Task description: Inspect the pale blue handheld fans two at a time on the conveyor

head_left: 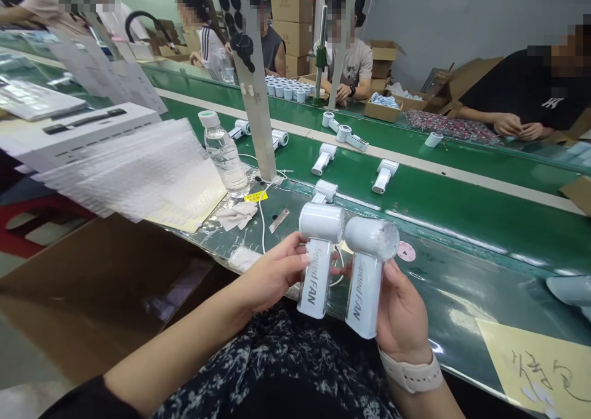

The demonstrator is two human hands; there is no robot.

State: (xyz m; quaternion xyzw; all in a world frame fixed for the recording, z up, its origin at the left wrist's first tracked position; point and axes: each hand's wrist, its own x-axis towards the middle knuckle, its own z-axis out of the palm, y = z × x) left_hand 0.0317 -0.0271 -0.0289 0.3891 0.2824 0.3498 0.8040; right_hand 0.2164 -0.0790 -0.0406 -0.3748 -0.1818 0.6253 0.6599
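Surface: a long green belt desk [466,207] with a pale raised strip along its length, and a second green belt [498,160] beyond it. Glossy clear film appears to cover the near edge. On the desk: white handheld fans [324,158] standing apart, a plastic water bottle [225,154], a white cable [262,222], a crumpled cloth [237,216], a small metal strip [279,220], and a yellow sheet with handwriting [535,363] at lower right. To the left, a stack of bubble-wrap sheets [124,173] lies against white boxes [78,130]; an open cardboard carton [92,283] sits below the desk edge.

Room: stacked brown cartons [289,25] against the far wall; a seated co-worker [346,62] works behind a cluster of white fan parts [286,88], and another co-worker's hands [510,125] sit close together at right.

Pose: both forearms reach forward from the lap, hands close together and just apart. Left hand [272,274] closed around the handle of a white SpeedFAN fan [318,259]; right hand [401,311], wearing a white watch band [410,373], closed around a second SpeedFAN fan [364,271]. Both fans are held upright, slightly tilted toward each other, heads almost touching, above the desk.
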